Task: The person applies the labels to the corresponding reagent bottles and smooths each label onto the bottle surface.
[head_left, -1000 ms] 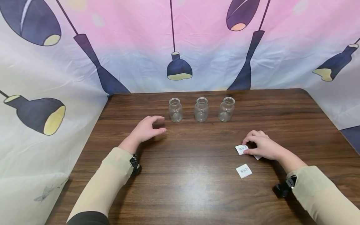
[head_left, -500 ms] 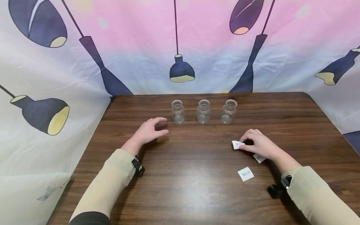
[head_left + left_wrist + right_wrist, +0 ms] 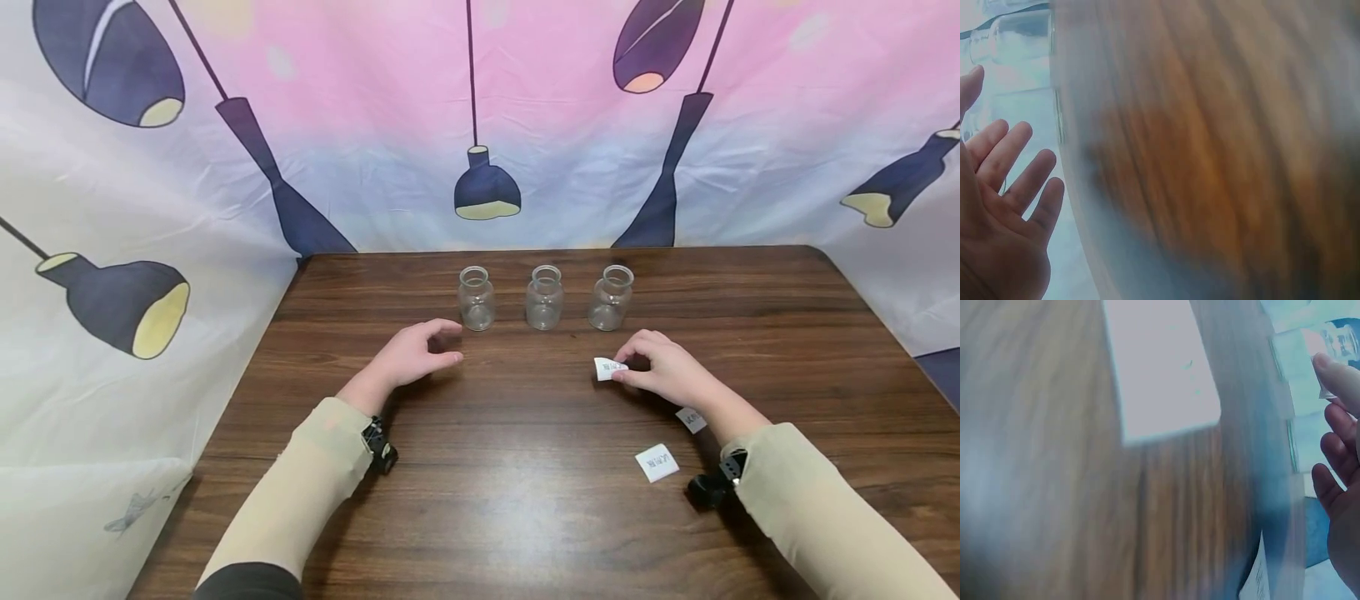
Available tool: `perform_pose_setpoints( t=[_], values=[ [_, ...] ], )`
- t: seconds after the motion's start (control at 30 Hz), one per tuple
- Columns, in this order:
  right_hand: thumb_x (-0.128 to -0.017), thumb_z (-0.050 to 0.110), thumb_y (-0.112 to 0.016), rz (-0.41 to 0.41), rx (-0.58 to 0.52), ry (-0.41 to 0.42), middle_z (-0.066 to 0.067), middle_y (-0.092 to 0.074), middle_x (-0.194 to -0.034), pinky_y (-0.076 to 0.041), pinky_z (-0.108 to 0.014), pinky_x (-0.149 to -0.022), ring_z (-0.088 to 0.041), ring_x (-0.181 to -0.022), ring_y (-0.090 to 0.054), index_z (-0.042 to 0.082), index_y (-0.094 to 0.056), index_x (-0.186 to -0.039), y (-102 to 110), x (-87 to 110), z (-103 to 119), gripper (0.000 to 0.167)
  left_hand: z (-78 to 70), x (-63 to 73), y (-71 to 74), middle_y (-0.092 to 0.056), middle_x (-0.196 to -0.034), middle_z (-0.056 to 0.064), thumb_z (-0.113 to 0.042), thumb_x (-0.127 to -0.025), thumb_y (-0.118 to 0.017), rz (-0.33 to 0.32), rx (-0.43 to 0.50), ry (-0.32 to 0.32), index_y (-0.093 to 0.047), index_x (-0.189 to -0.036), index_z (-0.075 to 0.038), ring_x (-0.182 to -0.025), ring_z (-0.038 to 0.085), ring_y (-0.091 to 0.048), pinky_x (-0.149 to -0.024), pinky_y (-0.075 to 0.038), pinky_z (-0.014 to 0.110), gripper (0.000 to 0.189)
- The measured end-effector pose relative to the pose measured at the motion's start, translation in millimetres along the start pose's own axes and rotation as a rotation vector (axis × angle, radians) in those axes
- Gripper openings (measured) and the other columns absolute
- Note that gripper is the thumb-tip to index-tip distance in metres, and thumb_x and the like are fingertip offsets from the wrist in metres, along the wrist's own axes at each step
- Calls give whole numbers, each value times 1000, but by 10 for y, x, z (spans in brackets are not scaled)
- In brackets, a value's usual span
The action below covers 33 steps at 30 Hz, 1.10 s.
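Apparently, handling the white label (image 3: pixel 605 370) is the step: the right grip (image 3: pixel 667 367) pinches its edge, the rightmost jar (image 3: pixel 610 302) at its twelve o'clock. The left grip (image 3: pixel 408 354), at nine o'clock, gapes empty; the next move likely calls for steadiness.

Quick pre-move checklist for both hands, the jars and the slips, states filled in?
1. Held slip pinched by right hand: ok.
2. Left jar, middle jar, right jar upright: ok.
3. Left hand gripping left jar: not ok; fingers open beside it.
4. Near loose slip fully in view: ok.
5. Far loose slip fully in view: not ok, partly hidden.
6. Held slip's backing peeled: cannot tell.
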State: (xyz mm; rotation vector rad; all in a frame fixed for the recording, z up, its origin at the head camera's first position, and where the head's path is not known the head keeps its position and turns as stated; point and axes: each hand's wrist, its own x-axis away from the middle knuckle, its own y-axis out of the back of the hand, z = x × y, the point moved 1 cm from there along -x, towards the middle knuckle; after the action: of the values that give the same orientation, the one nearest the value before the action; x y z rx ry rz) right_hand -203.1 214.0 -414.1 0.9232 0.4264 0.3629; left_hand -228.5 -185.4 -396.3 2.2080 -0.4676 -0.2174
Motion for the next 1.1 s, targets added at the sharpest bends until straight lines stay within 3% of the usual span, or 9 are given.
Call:
perform_pose_setpoints(
  t=[0.23,0.63,0.9,1.1],
  values=[
    [-79,26,-77,-24,-9,3,3,-56,-90,-41,-37,-78,-16,-87,-49,16,-65,-89,-35,-97,75,18,-73,-35,-65,-59,-124,-1,-34,-85,-68,17,10,-17,-57,-127,-17,-108,21,-54,-91,-43,41,47],
    [-79,24,-76,-49,-44,0,3,-54,-83,-40,-33,-71,-15,-80,-47,13,-65,-88,-94,-245,199,17,-247,-133,-187,-60,-121,-3,-28,-87,-67,59,108,-43,-59,-124,-16,-110,17,-54,-92,-43,39,39],
    [-80,21,-75,-73,-72,6,2,-55,-81,-41,-33,-70,-15,-78,-49,11,-65,-89,-164,-376,321,17,-319,-168,-260,-61,-118,-4,-26,-88,-67,42,169,-57,-60,-122,-16,-100,15,-55,-84,-45,36,37],
    [-82,21,-73,-74,-106,6,2,-55,-81,-42,-32,-70,-15,-77,-50,11,-64,-89,-228,-486,417,15,-408,-193,-313,-66,-108,-1,-20,-88,-66,31,218,-93,-64,-113,-10,-100,13,-59,-88,-45,33,28]
  ],
)
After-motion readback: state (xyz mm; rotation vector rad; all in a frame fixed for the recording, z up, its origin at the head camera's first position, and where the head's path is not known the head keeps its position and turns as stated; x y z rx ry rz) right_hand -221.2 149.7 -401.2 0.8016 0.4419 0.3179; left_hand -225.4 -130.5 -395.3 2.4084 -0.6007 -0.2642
